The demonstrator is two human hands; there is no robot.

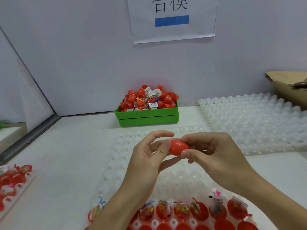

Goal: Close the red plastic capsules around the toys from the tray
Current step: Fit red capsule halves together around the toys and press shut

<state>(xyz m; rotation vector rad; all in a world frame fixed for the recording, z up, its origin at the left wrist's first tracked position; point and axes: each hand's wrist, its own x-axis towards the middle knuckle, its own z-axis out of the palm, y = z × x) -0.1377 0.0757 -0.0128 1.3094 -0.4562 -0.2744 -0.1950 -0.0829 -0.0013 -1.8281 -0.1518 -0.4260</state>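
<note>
a: what are our hands doing?

b: we hold one red capsule (pixel 179 147) above the white dimpled tray (pixel 126 156). our left hand (pixel 146 163) pinches its left end between thumb and fingers; our right hand (pixel 214 156) pinches its right end the same way. the capsule looks closed, though our fingers cover both ends, so we cannot see the whole seam.

a: where are the other capsules and toys?

b: at the near edge of that tray, a row of open red capsule halves (pixel 184 211) holds small bagged toys. our forearms cross in front of them and the picture's bottom edge cuts off the row below. the toys are too small to identify; we only see bright beads and clear wrap.

a: anything beyond the tray?

b: behind it, against the wall, a green bin (pixel 147 116) is heaped with red shells and toy packets. the packets carry white labels, but their print is too small to read. right of the tray lies a second white dimpled tray (pixel 249 123), running out of view. behind that, a torn cardboard box (pixel 289 87) is cut off at the right. left of the tray, another small tray of red halves (pixel 13 181) is blurred and cropped.

a: any writing?

b: a paper sign (pixel 172 19) on the wall above the bin shows two chinese characters, tops cut off, the second reading 模, over a blue bar.
</note>
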